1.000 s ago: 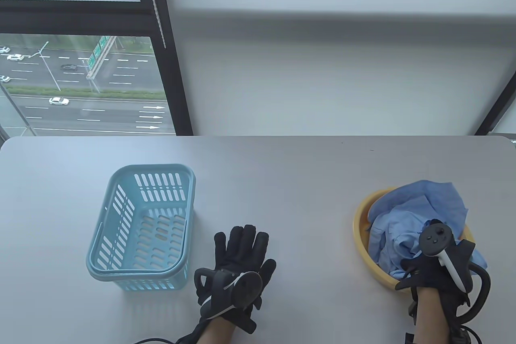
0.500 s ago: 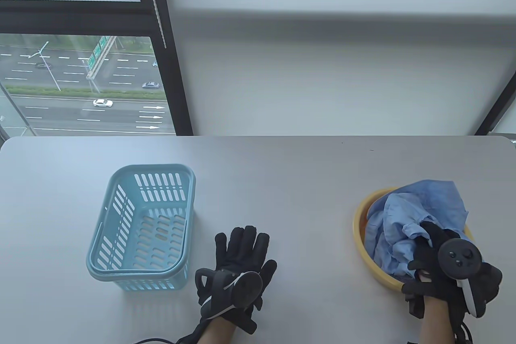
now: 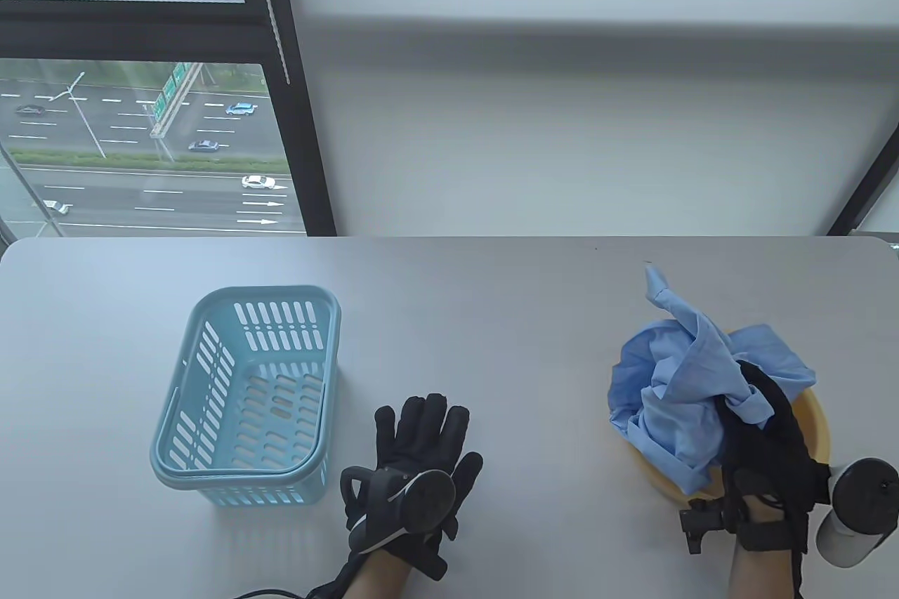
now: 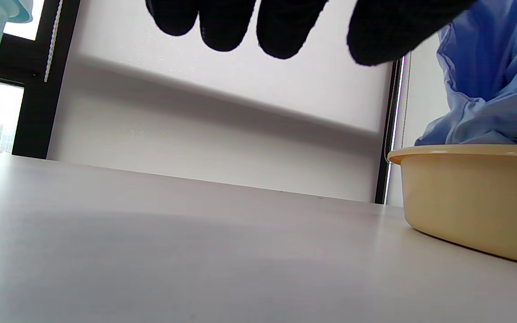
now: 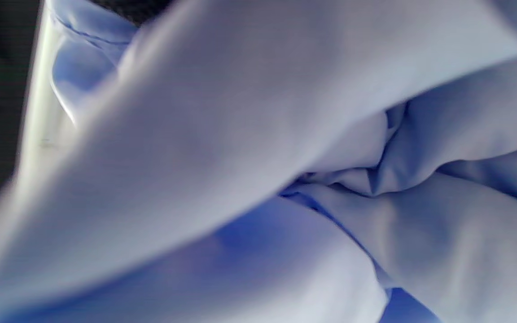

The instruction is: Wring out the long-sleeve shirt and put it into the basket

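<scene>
On the table (image 3: 491,290), the basket (image 3: 246,395) sits far left of the shirt (image 3: 685,388), which the right hand (image 3: 765,437) grips bunched above the yellow basin (image 3: 815,416), while the nearer-to-basket left hand (image 3: 421,458) rests flat, empty.

Between the basket (image 3: 246,395) and the yellow basin (image 3: 818,416) the surface (image 3: 491,318) lies bare, a wide lane broken only by the left grip (image 3: 418,458), flat on it just right of the basket. The basket's mouth is open from above. The shirt (image 3: 695,388) bulges over the basin rim, held by the right grip (image 3: 769,444). Bare surface runs behind both containers to the far edge.
</scene>
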Available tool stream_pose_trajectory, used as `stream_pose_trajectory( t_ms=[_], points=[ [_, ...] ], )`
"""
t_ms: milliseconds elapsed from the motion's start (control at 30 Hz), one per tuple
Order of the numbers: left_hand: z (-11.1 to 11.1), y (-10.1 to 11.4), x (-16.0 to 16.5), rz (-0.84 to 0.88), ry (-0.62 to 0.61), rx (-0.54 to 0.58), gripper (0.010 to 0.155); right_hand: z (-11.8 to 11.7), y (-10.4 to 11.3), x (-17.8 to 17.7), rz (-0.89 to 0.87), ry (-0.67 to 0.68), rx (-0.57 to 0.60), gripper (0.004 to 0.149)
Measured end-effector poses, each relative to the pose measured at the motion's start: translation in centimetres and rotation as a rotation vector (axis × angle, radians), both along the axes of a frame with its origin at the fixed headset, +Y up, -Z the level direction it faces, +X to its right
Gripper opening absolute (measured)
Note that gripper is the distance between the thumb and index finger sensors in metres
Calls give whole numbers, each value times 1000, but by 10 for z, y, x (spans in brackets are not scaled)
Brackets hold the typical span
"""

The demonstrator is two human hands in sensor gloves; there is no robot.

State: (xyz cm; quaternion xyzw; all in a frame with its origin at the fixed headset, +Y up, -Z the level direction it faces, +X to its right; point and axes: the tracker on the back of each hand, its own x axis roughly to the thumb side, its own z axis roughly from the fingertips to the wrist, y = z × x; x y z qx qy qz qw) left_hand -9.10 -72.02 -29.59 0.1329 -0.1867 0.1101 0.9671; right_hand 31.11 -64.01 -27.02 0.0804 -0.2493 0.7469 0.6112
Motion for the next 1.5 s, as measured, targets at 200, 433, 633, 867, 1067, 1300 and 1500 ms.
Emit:
stream_pose_trajectory(
  t_ms=[200, 433, 633, 867, 1067, 1300, 1500],
  points=[
    [2, 5, -3, 51, -15, 19, 68, 13, 22, -29, -19, 118, 175, 38],
    [11, 29, -17, 577, -226, 16, 82, 22, 42, -69, 146, 219, 244, 38],
    [9, 29, -8, 661, -408, -194, 109, 13, 30, -122, 469, 297, 180, 39],
    [9, 17, 17, 544, -492, -318, 128, 9, 8, -174, 450, 573, 140, 62],
    [2, -1, 7, 926, -386, -235, 79, 7, 2, -173, 366, 694, 138, 90],
    [-2, -11, 5, 1075, -356, -291, 57, 0, 12, -113, 357, 455, 192, 95],
    [-3, -12, 3, 1154, -365, -299, 56, -17, -2, -81, 1014, 185, -247, 122]
  ],
)
